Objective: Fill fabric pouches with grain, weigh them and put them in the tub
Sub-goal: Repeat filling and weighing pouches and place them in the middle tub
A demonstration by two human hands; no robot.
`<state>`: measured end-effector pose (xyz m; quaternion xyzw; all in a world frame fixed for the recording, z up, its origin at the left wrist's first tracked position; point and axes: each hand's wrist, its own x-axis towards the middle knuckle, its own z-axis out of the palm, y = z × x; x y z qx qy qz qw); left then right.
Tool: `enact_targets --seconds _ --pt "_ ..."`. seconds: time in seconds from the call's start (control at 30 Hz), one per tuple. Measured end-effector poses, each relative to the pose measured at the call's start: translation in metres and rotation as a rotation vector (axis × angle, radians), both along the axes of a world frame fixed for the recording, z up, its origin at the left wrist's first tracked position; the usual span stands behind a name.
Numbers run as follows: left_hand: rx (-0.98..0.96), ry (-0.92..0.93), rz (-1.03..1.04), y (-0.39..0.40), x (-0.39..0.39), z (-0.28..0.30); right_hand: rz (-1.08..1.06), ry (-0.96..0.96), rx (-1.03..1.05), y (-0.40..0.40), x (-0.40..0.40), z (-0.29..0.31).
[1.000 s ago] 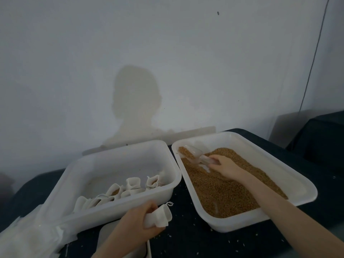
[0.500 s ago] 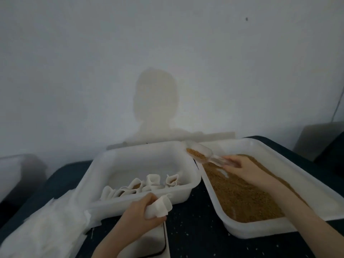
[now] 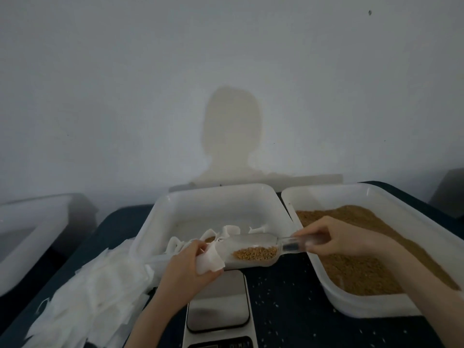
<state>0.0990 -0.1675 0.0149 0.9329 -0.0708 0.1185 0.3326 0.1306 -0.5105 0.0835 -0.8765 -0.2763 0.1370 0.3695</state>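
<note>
My left hand grips a white fabric pouch with its mouth turned right, just above the scale. My right hand holds the handle of a clear plastic scoop that lies level, with brown grain in its bowl and its open end at the pouch's mouth. Behind them the white tub holds several filled pouches. At the right stands a white tray full of brown grain.
A heap of flat white pouches lies at the left on the dark tablecloth, where loose grains are scattered. Another white tub sits at the far left. A pale wall rises close behind the table.
My right hand has carried the loaded scoop from over the tray leftwards and down to the pouch. The view has tilted down and the scale has come into sight.
</note>
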Motion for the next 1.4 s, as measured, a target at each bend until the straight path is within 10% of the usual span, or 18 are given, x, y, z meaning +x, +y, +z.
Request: enact_targets --seconds 0.57,1.0,1.4 --pt "0.269 -0.041 -0.177 -0.012 -0.006 0.003 0.093 0.010 -0.082 0.020 -0.005 0.015" --pt "0.118 0.131 -0.225 -0.012 -0.012 -0.007 0.075 -0.011 -0.115 0.027 -0.008 0.021" --pt "-0.134 0.073 -0.080 -0.042 -0.014 -0.020 -0.105 -0.788 -0.601 0.068 -0.011 0.070"
